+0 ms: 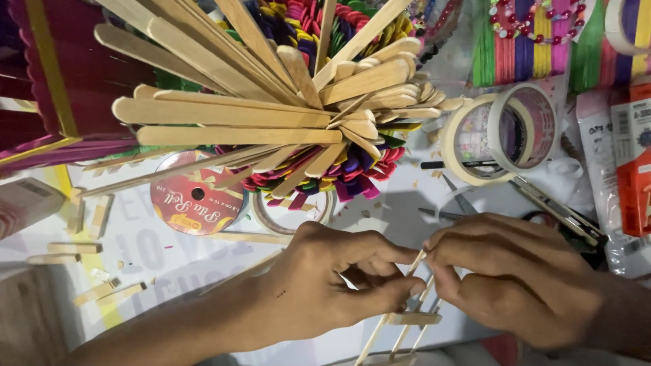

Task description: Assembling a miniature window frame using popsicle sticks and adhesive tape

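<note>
My left hand (325,285) and my right hand (515,278) meet low in the head view, both pinching thin wooden sticks (410,308). The sticks run down and to the left from my fingertips. Short wooden crosspieces (415,318) are fixed across them lower down, forming a small ladder-like frame. My fingers hide the upper ends of the sticks.
A large bundle of plain flat craft sticks (230,112) fans out above, over coloured sticks (339,176). Two masking tape rolls (498,132), a red ribbon spool (196,196), scissors (458,207), cut wood bits (74,247) and a red box (637,176) lie around.
</note>
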